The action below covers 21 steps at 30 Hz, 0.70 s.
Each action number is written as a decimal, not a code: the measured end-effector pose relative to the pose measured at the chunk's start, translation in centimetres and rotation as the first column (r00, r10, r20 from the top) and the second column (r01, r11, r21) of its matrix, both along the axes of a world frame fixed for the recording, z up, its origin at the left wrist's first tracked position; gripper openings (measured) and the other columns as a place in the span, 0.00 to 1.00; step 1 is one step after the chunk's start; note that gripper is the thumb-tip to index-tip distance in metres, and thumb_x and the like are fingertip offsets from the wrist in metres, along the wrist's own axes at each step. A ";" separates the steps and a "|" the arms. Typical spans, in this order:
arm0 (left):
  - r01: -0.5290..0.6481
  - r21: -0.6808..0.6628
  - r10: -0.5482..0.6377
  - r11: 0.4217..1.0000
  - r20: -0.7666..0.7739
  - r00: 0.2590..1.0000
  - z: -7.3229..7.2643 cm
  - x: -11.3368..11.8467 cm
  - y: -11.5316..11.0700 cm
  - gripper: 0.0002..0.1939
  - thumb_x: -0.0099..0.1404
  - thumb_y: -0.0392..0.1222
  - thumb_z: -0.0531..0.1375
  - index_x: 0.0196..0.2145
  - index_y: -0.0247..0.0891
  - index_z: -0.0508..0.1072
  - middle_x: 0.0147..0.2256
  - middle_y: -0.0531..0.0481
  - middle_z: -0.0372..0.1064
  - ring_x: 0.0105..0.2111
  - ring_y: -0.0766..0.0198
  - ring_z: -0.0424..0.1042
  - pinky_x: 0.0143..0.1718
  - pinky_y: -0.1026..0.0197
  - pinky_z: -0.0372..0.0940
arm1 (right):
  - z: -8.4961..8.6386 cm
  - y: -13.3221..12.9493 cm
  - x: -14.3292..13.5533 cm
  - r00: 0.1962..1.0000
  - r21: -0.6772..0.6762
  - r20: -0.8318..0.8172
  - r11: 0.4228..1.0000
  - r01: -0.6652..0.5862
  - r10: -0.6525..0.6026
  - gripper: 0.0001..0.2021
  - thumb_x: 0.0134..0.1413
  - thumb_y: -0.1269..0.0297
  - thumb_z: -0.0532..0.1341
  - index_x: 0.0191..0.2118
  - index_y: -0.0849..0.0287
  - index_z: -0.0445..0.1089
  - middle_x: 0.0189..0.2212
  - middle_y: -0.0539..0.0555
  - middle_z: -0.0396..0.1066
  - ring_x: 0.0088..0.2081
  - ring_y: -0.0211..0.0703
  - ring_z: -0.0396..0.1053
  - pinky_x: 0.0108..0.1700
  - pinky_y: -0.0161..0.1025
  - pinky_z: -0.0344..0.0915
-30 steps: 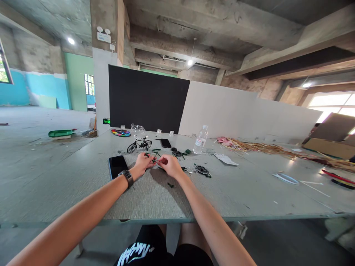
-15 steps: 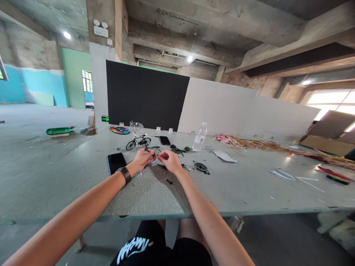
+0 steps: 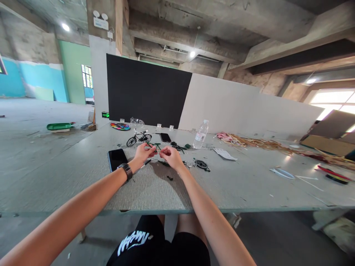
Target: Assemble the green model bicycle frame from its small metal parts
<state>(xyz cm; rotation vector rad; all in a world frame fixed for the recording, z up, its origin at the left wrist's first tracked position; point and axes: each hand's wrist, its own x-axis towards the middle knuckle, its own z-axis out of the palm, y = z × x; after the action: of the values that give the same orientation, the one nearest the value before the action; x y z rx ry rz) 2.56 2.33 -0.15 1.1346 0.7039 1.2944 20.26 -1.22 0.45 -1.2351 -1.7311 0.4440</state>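
My left hand (image 3: 143,153) grips a small green frame (image 3: 156,145) above the table. Close on its right, my right hand (image 3: 170,156) is pinched at the frame's lower part; whatever lies between its fingertips is too small to make out. Behind my left hand stands a black model bicycle (image 3: 139,138). A loose small wheel (image 3: 201,164) lies to the right of my hands, and dark small parts (image 3: 178,147) lie behind my right hand. A thin black tool (image 3: 145,163) rests beside my left hand.
A phone (image 3: 117,159) lies left of my left hand, another phone (image 3: 165,137) farther back. A clear bottle (image 3: 201,135) stands behind the wheel. White paper (image 3: 225,154) and wooden strips (image 3: 257,145) lie to the right. One small black piece (image 3: 169,178) is nearer me.
My left hand has turned, its fingers now more curled round the green frame. The thin black tool beside it shows more clearly. The view has shifted slightly.
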 end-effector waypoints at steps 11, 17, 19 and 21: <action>-0.059 -0.017 0.058 0.998 -0.065 0.996 -0.4 0.4 0.2 0.14 0.59 0.38 0.73 0.31 0.35 0.70 0.22 0.45 0.78 0.24 0.56 0.81 0.33 0.58 0.76 | 0.1 -0.2 0.0 0.996 0.094 0.079 0.995 0.021 -0.029 0.06 0.54 0.59 0.65 0.31 0.55 0.71 0.27 0.50 0.76 0.29 0.42 0.72 0.35 0.38 0.66; -0.105 -0.059 0.100 0.993 -0.081 0.992 -0.3 0.4 0.1 0.12 0.63 0.38 0.70 0.30 0.35 0.69 0.24 0.42 0.79 0.27 0.56 0.82 0.35 0.57 0.77 | -0.3 -0.1 -0.9 0.998 0.111 0.064 0.994 0.016 -0.023 0.07 0.55 0.58 0.64 0.32 0.55 0.70 0.30 0.53 0.78 0.31 0.44 0.74 0.37 0.39 0.68; -0.128 -0.048 0.124 0.991 -0.088 0.988 -0.3 0.4 0.1 0.13 0.62 0.38 0.70 0.31 0.35 0.69 0.24 0.43 0.79 0.28 0.55 0.82 0.34 0.57 0.77 | -0.5 0.1 -1.1 0.999 0.096 0.044 0.995 0.016 -0.021 0.08 0.55 0.57 0.64 0.32 0.55 0.70 0.30 0.54 0.79 0.32 0.45 0.76 0.37 0.39 0.69; -0.152 -0.028 0.149 0.988 -0.098 0.984 -0.3 0.4 0.1 0.13 0.60 0.38 0.72 0.31 0.36 0.70 0.24 0.44 0.78 0.27 0.55 0.82 0.34 0.57 0.76 | -0.6 0.3 -1.1 0.999 0.074 0.036 0.997 0.015 -0.018 0.08 0.55 0.58 0.64 0.32 0.55 0.69 0.29 0.54 0.79 0.31 0.45 0.76 0.36 0.39 0.70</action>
<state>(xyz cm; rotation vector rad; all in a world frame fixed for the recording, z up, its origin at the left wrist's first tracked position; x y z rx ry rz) 2.98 2.41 -0.47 1.1379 0.8948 1.3550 19.18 -0.94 -0.10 -1.2105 -1.7514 0.3463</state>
